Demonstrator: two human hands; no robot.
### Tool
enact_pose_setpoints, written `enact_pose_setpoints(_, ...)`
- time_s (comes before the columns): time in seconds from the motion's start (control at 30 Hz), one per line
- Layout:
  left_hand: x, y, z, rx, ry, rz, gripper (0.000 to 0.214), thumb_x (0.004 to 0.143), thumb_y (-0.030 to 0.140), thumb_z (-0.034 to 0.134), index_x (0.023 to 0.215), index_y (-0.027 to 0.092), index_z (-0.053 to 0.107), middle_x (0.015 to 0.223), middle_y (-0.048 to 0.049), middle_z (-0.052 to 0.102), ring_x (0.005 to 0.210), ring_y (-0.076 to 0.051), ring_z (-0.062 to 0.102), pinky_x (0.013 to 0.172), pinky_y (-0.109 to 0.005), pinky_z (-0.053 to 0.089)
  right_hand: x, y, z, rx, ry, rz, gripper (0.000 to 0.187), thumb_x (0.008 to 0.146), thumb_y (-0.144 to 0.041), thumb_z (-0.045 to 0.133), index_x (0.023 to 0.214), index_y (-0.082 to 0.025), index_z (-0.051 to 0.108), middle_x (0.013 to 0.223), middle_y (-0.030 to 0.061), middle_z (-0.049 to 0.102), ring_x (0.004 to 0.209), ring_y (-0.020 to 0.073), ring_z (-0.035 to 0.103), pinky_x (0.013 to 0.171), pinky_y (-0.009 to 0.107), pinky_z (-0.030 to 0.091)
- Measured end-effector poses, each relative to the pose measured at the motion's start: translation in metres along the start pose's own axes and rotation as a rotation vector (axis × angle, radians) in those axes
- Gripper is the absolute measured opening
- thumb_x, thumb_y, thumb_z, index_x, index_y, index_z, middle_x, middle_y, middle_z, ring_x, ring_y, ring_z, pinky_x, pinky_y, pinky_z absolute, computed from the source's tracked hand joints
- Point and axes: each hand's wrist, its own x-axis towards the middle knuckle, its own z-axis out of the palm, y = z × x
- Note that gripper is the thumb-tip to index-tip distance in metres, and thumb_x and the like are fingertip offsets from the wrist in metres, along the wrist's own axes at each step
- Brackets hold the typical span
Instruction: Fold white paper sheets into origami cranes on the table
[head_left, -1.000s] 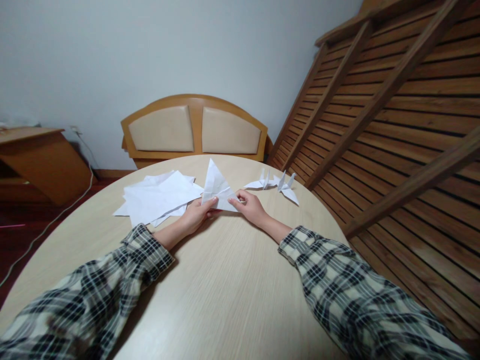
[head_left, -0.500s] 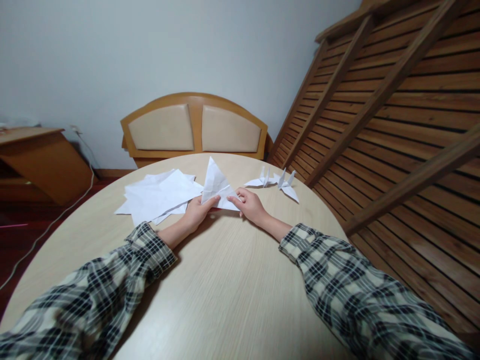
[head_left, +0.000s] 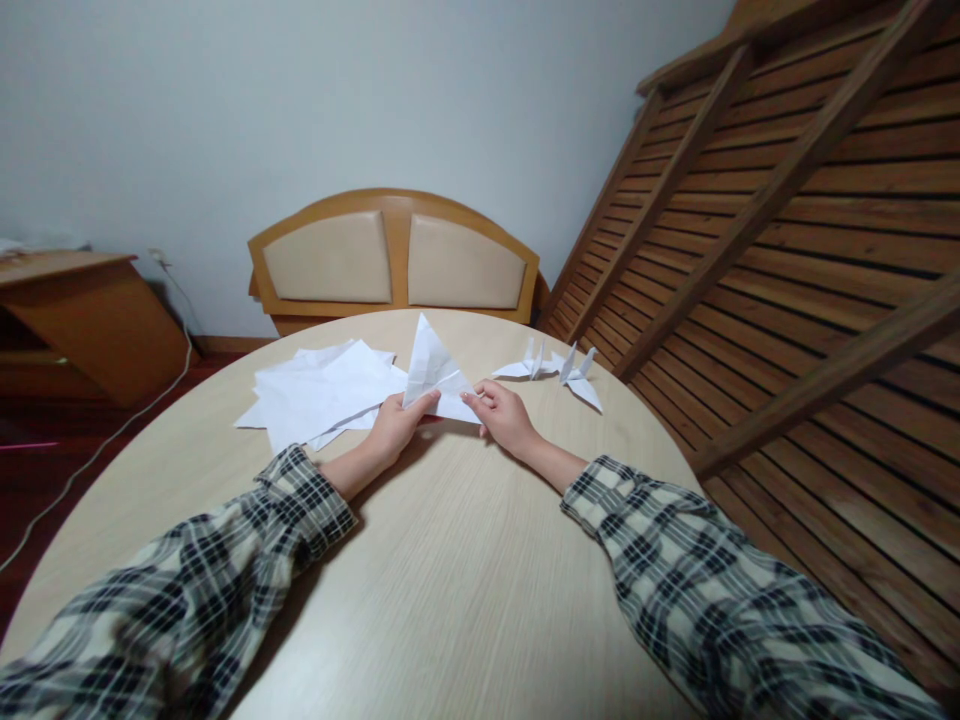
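Observation:
A white folded sheet of paper (head_left: pixel 435 368), triangular with its point away from me and creased across the middle, is held just above the table between both hands. My left hand (head_left: pixel 395 425) grips its lower left edge, thumb on top and fingers underneath. On the lower right corner, my right hand (head_left: pixel 504 412) pinches the paper, thumb on its face. The undersides of both grips are hidden. Left of the paper lies a loose pile of white paper sheets (head_left: pixel 322 395). Two folded white paper cranes (head_left: pixel 581 380) stand to the right.
The round, light wooden table (head_left: pixel 450 580) fills the foreground. Behind it stands a wooden headboard (head_left: pixel 400 250) with beige panels. Leaning slatted wood (head_left: pixel 787 250) rises on the right. At the left are a wooden desk (head_left: pixel 82 320) and a white cable (head_left: pixel 112 438).
The view has shifted slightly, moving the scene a little right in the picture. Both hands keep their hold on the folded paper, with barely any finger movement.

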Motion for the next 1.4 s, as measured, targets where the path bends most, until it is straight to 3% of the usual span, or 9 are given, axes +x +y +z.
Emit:
enact_pose_setpoints(0.43, -0.003, 0.005, 0.003, -0.059, -0.002, -0.007, 0.029, 0.069, 0.041, 0.076, 0.074, 0.013, 0.068, 0.079, -0.0084, 0.071, 0.071, -0.017, 0.063, 0.069, -0.029, 0.053, 0.000, -0.001, 0.000, -0.038, 0.008, 0.010, 0.033, 0.088, -0.053, 0.054, 0.081, -0.021, 0.055, 0.048, -0.0062, 0.050, 0.035, 0.0097, 0.045, 0.033, 0.020, 0.030)
enact_pose_setpoints(0.7, 0.006, 0.005, -0.003, -0.124, 0.170, -0.025, 0.031, 0.068, 0.040, 0.073, 0.083, 0.014, 0.067, 0.084, -0.0090, 0.072, 0.069, -0.017, 0.062, 0.065, -0.029, 0.051, 0.004, 0.008, -0.001, 0.065, 0.076, -0.030, 0.045, 0.089, -0.064, 0.046, 0.075, -0.021, 0.050, 0.046, -0.0058, 0.048, 0.040, 0.0099, 0.049, 0.040, 0.021, 0.038)
enact_pose_setpoints(0.93, 0.007, 0.006, -0.004, -0.116, 0.198, -0.030, 0.029, 0.069, 0.041, 0.071, 0.081, 0.015, 0.064, 0.079, -0.0078, 0.071, 0.064, -0.017, 0.061, 0.061, -0.028, 0.048, 0.002, 0.005, -0.002, 0.131, 0.085, 0.006, 0.054, 0.088, -0.072, 0.039, 0.076, -0.021, 0.053, 0.041, -0.0057, 0.045, 0.041, 0.0110, 0.049, 0.043, 0.022, 0.040)
enact_pose_setpoints(1.2, 0.006, 0.008, -0.003, -0.142, 0.204, -0.025, 0.033, 0.065, 0.041, 0.074, 0.081, 0.014, 0.064, 0.078, -0.0073, 0.070, 0.063, -0.016, 0.060, 0.062, -0.029, 0.048, 0.004, 0.005, -0.002, 0.054, 0.084, 0.021, 0.048, 0.084, -0.066, 0.052, 0.072, -0.020, 0.054, 0.045, -0.0050, 0.047, 0.038, 0.0091, 0.045, 0.037, 0.021, 0.034)
enact_pose_setpoints(1.4, 0.007, 0.004, -0.004, -0.123, 0.197, -0.019, 0.031, 0.068, 0.041, 0.072, 0.082, 0.015, 0.063, 0.082, -0.0080, 0.071, 0.066, -0.017, 0.062, 0.065, -0.029, 0.050, 0.004, 0.006, -0.001, -0.021, 0.089, 0.011, 0.043, 0.089, -0.061, 0.048, 0.071, -0.021, 0.049, 0.047, -0.0047, 0.047, 0.039, 0.0097, 0.046, 0.037, 0.021, 0.034)
